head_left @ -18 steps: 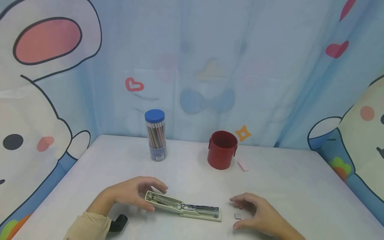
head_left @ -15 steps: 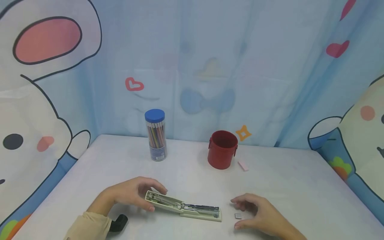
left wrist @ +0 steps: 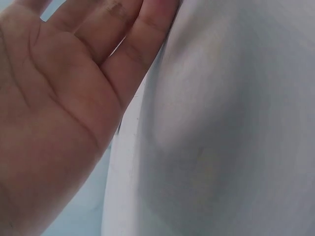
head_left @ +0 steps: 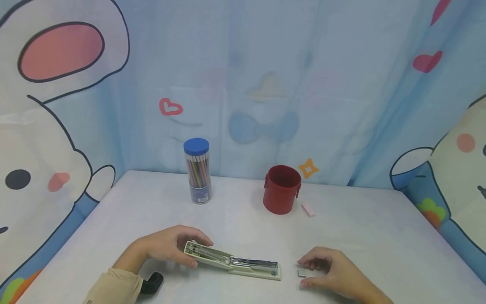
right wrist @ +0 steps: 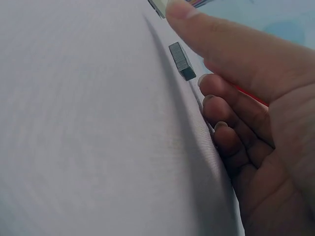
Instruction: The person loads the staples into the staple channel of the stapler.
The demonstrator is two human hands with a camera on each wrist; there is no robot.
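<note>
A pale green stapler lies unfolded on the table in the head view, its upper arm stretched out to the left and its metal magazine exposed. My left hand is around that arm's left end, thumb on the near side and fingers on the far side; the contact itself is partly hidden. In the left wrist view, the palm shows but not the stapler. A short block of staples lies right of the stapler. My right hand is beside it, thumb and bent fingers apart around the staples, holding nothing.
Behind stand a clear blue-lidded tube of pencils and a red bucket. A pink eraser lies right of the bucket. A black object sits by the left wrist. A printed curtain closes off the back.
My right hand has shifted slightly right and nearer me, its fingers coming in closer to the staples. The left hand and the stapler have stayed almost still.
</note>
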